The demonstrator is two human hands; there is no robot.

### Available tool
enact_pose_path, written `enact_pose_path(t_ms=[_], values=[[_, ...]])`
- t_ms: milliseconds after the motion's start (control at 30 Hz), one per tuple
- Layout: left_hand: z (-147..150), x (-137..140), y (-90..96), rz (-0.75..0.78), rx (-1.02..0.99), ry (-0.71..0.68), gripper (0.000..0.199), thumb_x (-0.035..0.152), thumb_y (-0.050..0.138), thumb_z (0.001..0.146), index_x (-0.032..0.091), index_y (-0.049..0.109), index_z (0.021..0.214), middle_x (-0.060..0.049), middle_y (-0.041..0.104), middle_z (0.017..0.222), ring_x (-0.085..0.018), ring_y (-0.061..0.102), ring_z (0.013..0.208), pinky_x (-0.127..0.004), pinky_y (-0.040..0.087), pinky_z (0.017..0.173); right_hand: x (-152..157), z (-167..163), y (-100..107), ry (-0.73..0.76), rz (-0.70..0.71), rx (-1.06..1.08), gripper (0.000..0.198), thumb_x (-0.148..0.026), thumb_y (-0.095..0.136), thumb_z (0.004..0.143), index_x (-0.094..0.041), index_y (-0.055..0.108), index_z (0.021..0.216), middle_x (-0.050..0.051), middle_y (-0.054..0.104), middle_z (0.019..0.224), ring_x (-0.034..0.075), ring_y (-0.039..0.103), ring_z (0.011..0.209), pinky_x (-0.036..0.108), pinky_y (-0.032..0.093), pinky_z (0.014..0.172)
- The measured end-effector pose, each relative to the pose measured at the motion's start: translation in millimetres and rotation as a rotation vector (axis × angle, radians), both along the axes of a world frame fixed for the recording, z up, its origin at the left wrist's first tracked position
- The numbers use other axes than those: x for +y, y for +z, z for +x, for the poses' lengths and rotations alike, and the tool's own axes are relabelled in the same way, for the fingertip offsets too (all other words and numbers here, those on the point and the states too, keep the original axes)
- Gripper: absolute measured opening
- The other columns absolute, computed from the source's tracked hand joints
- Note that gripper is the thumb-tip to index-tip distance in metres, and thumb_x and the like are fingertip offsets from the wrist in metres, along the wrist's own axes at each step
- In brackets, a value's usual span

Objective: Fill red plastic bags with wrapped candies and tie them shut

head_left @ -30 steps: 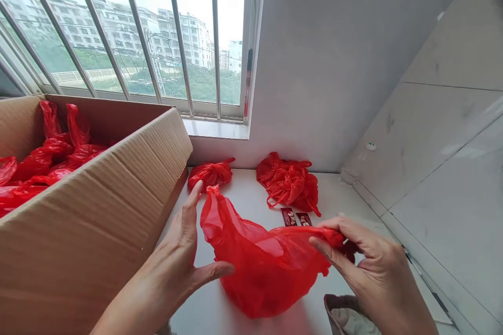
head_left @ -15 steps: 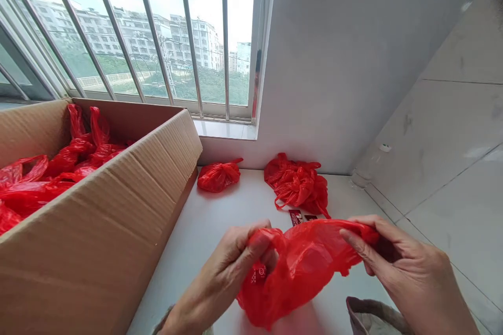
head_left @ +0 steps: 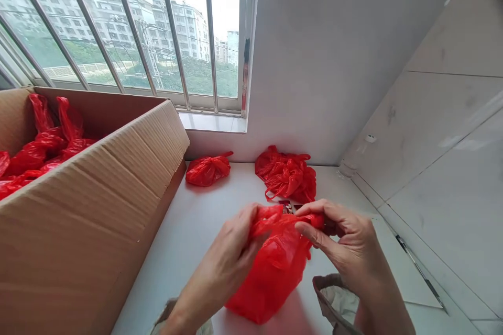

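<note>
A thin red plastic bag (head_left: pixel 275 267) hangs between my two hands over the white tabletop. My left hand (head_left: pixel 238 243) is closed on the left side of its gathered top. Fingers and thumb of my right hand (head_left: pixel 334 230) pinch the top on the right side. What lies inside the bag cannot be made out. Just behind my hands, small dark red printed packets (head_left: pixel 286 207) lie on the table, partly covered. Farther back sits a crumpled heap of red plastic bags (head_left: pixel 285 172), and left of it a small knotted red bag (head_left: pixel 208 169).
On the left stands a large cardboard box (head_left: pixel 98 193) holding several filled red bags (head_left: pixel 51 141). Behind the table are a wall and a barred window (head_left: pixel 173 36). A clear bottle with a white cap (head_left: pixel 370 138) stands in the back right corner, beside a tiled wall.
My hands have come closer together, the right one moving left, gathering the bag's stretched top. The bag now hangs down fuller below them. The view has shifted slightly to the right.
</note>
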State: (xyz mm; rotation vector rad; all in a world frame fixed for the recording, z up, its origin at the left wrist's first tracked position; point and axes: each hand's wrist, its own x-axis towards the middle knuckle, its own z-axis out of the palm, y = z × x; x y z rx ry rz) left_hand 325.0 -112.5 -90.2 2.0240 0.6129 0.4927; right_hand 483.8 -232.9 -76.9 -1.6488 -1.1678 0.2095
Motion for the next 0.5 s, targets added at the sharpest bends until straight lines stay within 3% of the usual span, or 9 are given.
enact_pose_path(t_ms=[67,167,267,300,367,433,467,500], values=[[0,3,-1.4,-0.009,-0.025,-0.075,0.032,0.043,0.035,0.1,0.022,0.046,0.078,0.002,0.05,0.079,-0.016,0.046,0.073,-0.027,0.038,0.068,0,-1,1,-0.016,0.04,-0.033,0.017,-0.037,0.066,0.085,-0.022,0.072,0.08,0.0,0.065,0.069,0.011,0.054,0.054,0.02,0.048,0.052],[1,10,-0.5,-0.207,-0.121,-0.069,0.044,0.05,0.029,0.099,0.021,0.043,0.069,0.003,0.044,0.063,-0.014,0.04,0.06,-0.026,0.035,0.059,-1,1,1,-0.17,0.097,-0.116,0.017,-0.038,0.067,0.085,-0.022,0.07,0.079,-0.001,0.064,0.068,0.011,0.054,0.053,0.021,0.048,0.052],[1,10,0.0,-0.288,-0.132,0.09,0.047,0.056,0.032,0.097,0.022,0.036,0.065,0.005,0.035,0.053,-0.013,0.035,0.053,-0.025,0.037,0.055,-2,-1,1,-0.346,0.139,-0.29,0.016,-0.036,0.064,0.087,-0.023,0.069,0.079,-0.001,0.062,0.069,0.011,0.054,0.053,0.022,0.048,0.053],[1,7,-0.9,-0.252,-0.103,0.13,0.043,0.058,0.037,0.095,0.022,0.04,0.071,0.006,0.038,0.057,-0.013,0.037,0.054,-0.024,0.038,0.055,-2,-4,1,-0.371,0.149,-0.334,0.015,-0.034,0.063,0.088,-0.023,0.069,0.08,-0.001,0.063,0.07,0.011,0.055,0.054,0.022,0.048,0.054],[-1,-2,-4.9,-0.163,-0.007,0.096,0.036,0.056,0.057,0.088,0.026,0.047,0.105,0.003,0.054,0.078,-0.015,0.05,0.067,-0.025,0.046,0.062,-3,-13,1,-0.349,0.164,-0.371,0.011,-0.031,0.063,0.089,-0.023,0.068,0.083,-0.001,0.064,0.073,0.01,0.056,0.056,0.021,0.049,0.057],[-4,-13,-11.2,-0.102,0.049,-0.062,0.086,0.051,0.074,0.077,0.034,0.019,0.14,-0.003,0.061,0.111,-0.021,0.059,0.091,-0.033,0.052,0.081,-5,-24,2,-0.221,0.157,-0.364,0.008,-0.029,0.063,0.089,-0.023,0.067,0.086,-0.002,0.064,0.072,0.009,0.057,0.055,0.019,0.049,0.056],[-6,-18,-14.5,-0.071,0.041,-0.12,0.1,0.048,0.077,0.073,0.035,0.01,0.146,-0.006,0.059,0.122,-0.025,0.06,0.101,-0.037,0.051,0.089,-7,-30,2,-0.108,0.147,-0.349,0.009,-0.03,0.062,0.09,-0.023,0.067,0.086,-0.002,0.064,0.071,0.009,0.057,0.054,0.019,0.049,0.055],[-9,-22,-17.5,-0.034,0.019,-0.144,0.1,0.046,0.077,0.073,0.035,0.012,0.148,-0.008,0.059,0.127,-0.028,0.059,0.108,-0.039,0.05,0.093,-8,-34,3,0.034,0.139,-0.328,0.013,-0.032,0.06,0.092,-0.024,0.067,0.087,-0.002,0.065,0.07,0.009,0.057,0.054,0.018,0.049,0.055]])
